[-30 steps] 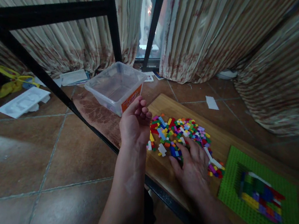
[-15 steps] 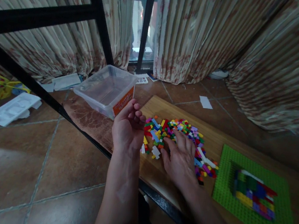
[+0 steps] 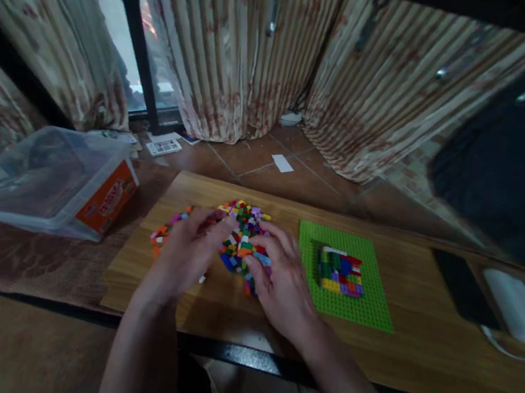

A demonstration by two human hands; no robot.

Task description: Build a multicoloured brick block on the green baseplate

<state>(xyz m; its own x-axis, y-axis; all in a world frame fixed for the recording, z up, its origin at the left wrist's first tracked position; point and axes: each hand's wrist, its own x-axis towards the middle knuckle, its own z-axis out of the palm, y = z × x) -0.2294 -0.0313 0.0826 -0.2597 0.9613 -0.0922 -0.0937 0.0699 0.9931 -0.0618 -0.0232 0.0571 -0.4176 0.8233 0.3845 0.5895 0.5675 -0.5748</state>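
Over the left part of a pile of small colourful toy bricks (image 3: 235, 261) is my left hand (image 3: 184, 250), palm down and blurred, its thumb held apart from the fingers. No brick shows in its grasp. My right hand (image 3: 286, 278) reaches into the pile's right side with fingers bent and spread. An orange brick (image 3: 244, 252) lies at its thumb and index tips; I cannot tell whether they grip it. To the right, a green baseplate (image 3: 379, 298) carries a low multicoloured brick build (image 3: 341, 273).
A clear plastic bin (image 3: 39, 221) with an orange label stands left of the wooden board (image 3: 140, 256). A dark flat object (image 3: 465, 286) and a white device (image 3: 517, 309) with a cable lie at the right. Curtains (image 3: 247, 51) hang behind.
The view has turned right. My left hand has gone from raised, palm up beside the pile, to palm down over it. My right hand stays at the bricks.
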